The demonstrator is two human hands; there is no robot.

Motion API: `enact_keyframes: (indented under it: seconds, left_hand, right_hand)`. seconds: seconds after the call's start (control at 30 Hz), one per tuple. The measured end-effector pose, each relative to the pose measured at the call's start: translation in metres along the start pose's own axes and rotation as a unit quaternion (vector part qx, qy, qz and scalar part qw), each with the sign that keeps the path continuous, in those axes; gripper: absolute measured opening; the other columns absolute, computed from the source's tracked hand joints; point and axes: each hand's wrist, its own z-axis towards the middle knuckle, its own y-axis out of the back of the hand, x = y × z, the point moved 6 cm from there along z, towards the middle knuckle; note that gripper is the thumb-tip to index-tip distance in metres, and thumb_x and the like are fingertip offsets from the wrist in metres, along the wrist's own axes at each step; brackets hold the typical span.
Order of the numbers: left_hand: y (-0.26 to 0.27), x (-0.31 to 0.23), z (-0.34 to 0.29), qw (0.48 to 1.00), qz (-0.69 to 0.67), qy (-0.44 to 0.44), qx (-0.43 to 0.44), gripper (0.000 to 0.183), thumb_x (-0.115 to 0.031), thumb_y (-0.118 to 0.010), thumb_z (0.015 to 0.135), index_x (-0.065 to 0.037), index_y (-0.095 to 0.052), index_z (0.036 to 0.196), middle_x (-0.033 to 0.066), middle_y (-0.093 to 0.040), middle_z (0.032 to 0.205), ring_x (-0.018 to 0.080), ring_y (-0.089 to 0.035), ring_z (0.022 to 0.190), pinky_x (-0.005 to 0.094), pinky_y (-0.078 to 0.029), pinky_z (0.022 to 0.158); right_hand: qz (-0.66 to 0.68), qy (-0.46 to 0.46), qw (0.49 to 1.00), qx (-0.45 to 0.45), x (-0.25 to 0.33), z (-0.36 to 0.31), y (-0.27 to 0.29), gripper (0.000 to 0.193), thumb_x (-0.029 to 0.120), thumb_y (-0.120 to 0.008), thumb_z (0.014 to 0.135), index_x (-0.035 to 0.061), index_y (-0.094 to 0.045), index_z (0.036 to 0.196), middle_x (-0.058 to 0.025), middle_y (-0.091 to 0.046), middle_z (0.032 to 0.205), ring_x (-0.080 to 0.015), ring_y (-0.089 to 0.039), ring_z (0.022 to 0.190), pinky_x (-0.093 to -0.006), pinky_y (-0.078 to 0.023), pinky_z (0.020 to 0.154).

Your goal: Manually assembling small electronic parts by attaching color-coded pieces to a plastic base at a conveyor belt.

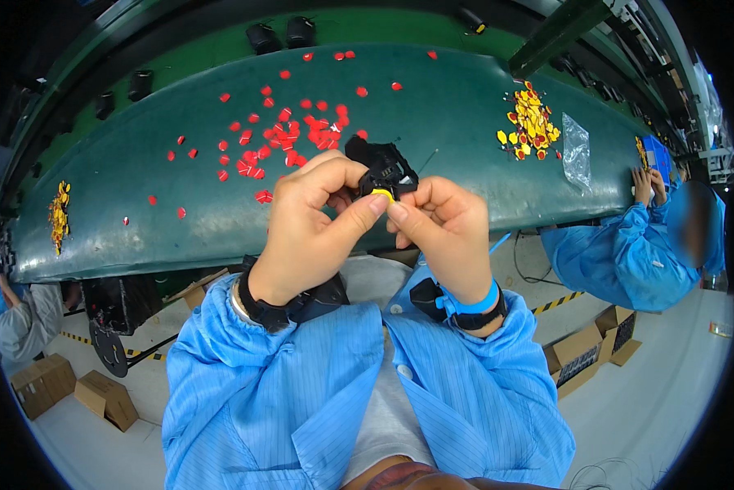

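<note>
Seen from the wearer's head, two bare hands meet just above the near side of a dark green tabletop (pixel 440 106), working on a small black device (pixel 390 167) with a yellow piece (pixel 382 194) at its lower edge. The left hand (pixel 311 222) has its fingers narrowed on the device's left side, the thumb laid over the yellow piece, probably to steady both parts together. The right hand (pixel 450 230) comes in from the opposite side, thumb tip beside the yellow piece and the other fingers curled at the device's lower right corner; they are drawn close together, but what lies between them is hidden, so I cannot tell whether they grip. Holding the device up between both hands, near the chest, seems to keep the small join in plain sight and give each thumb room. Beyond the hands, small red pieces (pixel 284 115) lie loosely scattered, mostly in front and to the left, a spread that likely makes single ones easy to pick up. A denser heap of yellow and red pieces (pixel 533 122) sits farther right, beside a clear plastic bag (pixel 577 151), and a narrow yellow heap (pixel 59 214) lies at the far left. At the right end, a co-worker in blue (pixel 628 253) has both hands at the tabletop's edge, near a blue bin (pixel 659 159).
</note>
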Motion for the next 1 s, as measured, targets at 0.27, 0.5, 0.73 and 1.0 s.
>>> enact_keyframes:
  seconds: [0.27,0.5,0.73,1.0]
  left_hand:
    - [-0.007,0.022,-0.001,0.99,0.051,-0.074,-0.104,0.008,-0.002,-0.067,0.077,0.001,-0.061,0.083,0.0037,-0.056,0.075,0.005,-0.048,0.054,0.0192,-0.037,0.046]
    - [0.032,0.029,0.036,0.965,0.194,-0.155,-0.078,0.013,0.001,-0.066,0.078,0.002,-0.062,0.09,0.0034,-0.059,0.083,0.008,-0.054,0.072,0.023,-0.044,0.062]
    - [0.216,0.061,0.147,0.834,0.504,-0.155,-0.165,0.015,-0.002,-0.059,0.083,0.0,-0.064,0.097,0.0132,-0.063,0.094,0.0281,-0.062,0.085,0.0327,-0.048,0.076]
    - [0.274,0.171,0.242,0.796,0.598,-0.001,-0.09,0.025,-0.007,-0.059,0.082,-0.003,-0.064,0.106,0.0165,-0.064,0.102,0.0347,-0.06,0.095,0.04,-0.047,0.085]
  right_hand:
    - [0.005,0.037,0.999,-0.033,-0.022,0.011,0.003,0.01,0.006,-0.063,0.087,-0.0021,-0.058,0.085,-0.0037,-0.061,0.072,-0.0058,-0.055,0.061,-0.0201,-0.047,0.053]
    - [-0.085,0.092,0.992,-0.014,-0.013,0.045,0.003,0.019,0.008,-0.065,0.084,-0.0042,-0.059,0.097,-0.0075,-0.063,0.082,-0.0098,-0.06,0.071,-0.0232,-0.049,0.058]
    - [-0.477,0.101,0.838,-0.246,0.016,0.095,0.211,0.017,0.014,-0.066,0.079,0.0053,-0.068,0.093,-0.0147,-0.063,0.097,-0.0297,-0.064,0.079,-0.0356,-0.051,0.07]
    - [-0.72,0.099,0.644,-0.238,0.019,0.178,0.267,0.015,0.015,-0.064,0.075,0.0117,-0.07,0.089,-0.0156,-0.063,0.091,-0.0328,-0.063,0.086,-0.043,-0.05,0.077]
